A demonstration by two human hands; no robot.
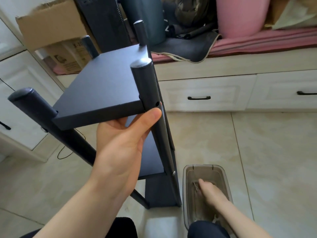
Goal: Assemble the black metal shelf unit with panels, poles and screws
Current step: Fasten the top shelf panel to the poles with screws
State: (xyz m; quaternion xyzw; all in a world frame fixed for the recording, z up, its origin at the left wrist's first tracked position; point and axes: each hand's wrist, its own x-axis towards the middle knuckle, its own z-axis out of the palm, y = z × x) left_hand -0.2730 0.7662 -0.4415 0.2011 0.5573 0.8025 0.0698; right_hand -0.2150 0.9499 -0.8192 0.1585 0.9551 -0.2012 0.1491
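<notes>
The black metal shelf unit (103,83) stands on the tiled floor, its top panel level with several round poles sticking up above it. My left hand (123,140) grips the front edge of the top panel from below, thumb against the near right pole (145,86), just under an empty screw hole (157,103). A silver screw head (173,172) shows lower on that pole, beside a lower panel. My right hand (208,189) reaches down into a clear plastic bin (187,194) on the floor, fingers on a thin metal piece; I cannot tell if it is gripped.
White drawers with black handles (199,98) line the wall behind. Above them lie a pink cushion (240,16), dark fabric and a cardboard box (51,26). A thin black cable (65,152) lies on the floor at left. My knees show at the bottom edge.
</notes>
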